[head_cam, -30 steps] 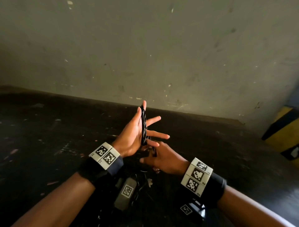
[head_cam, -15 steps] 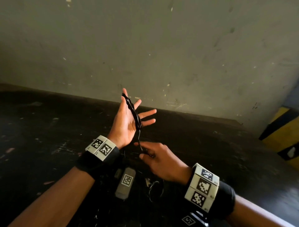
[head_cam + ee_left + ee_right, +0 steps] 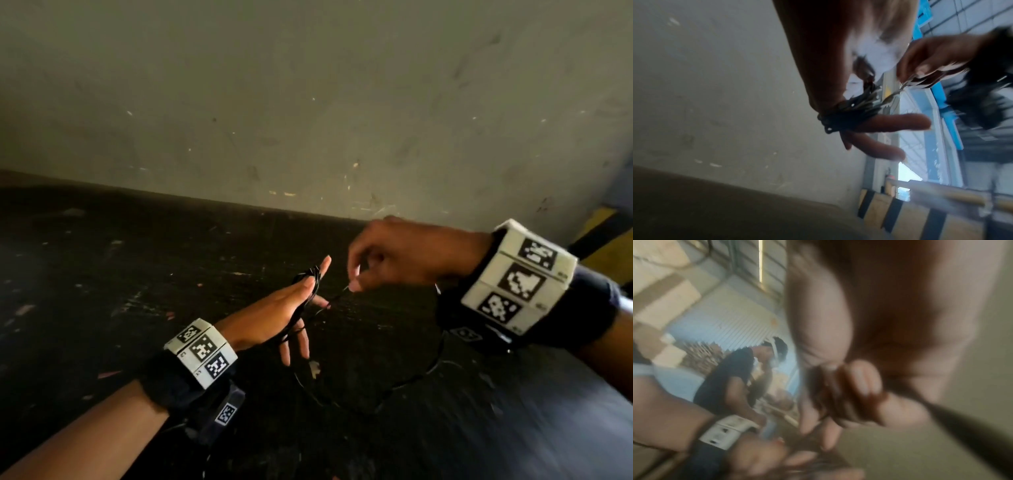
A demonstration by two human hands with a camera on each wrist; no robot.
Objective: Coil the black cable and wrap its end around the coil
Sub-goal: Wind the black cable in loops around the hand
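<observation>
The left hand (image 3: pixel 274 317) is held out flat above the dark worktop (image 3: pixel 120 274), fingers straight and spread, thumb pointing down. The black cable (image 3: pixel 310 286) is wound in several turns around this hand, the loops crossing at the base of the fingers and running down across the palm side; in the left wrist view the bundle of turns (image 3: pixel 846 113) sits tight against the fingers (image 3: pixel 900 124), two of which extend past it. The right hand (image 3: pixel 404 257) is raised just beside the left fingertips, with thumb and forefinger pinched together on one strand of the cable; that strand runs taut from the pinch back to the coil. The remaining fingers of the right hand are curled. In the right wrist view the picture is heavily blurred, and only the curled fingers (image 3: pixel 859 386) can be made out. The free length of the cable drops below the left hand and trails in a loose curve (image 3: pixel 404 383) across the worktop toward the right wrist. Both wrists carry white marker blocks (image 3: pixel 202 349) on black straps. A grey scuffed wall (image 3: pixel 308 102) rises behind the worktop, and a yellow-and-black striped barrier (image 3: pixel 606 236) stands at the right edge.
</observation>
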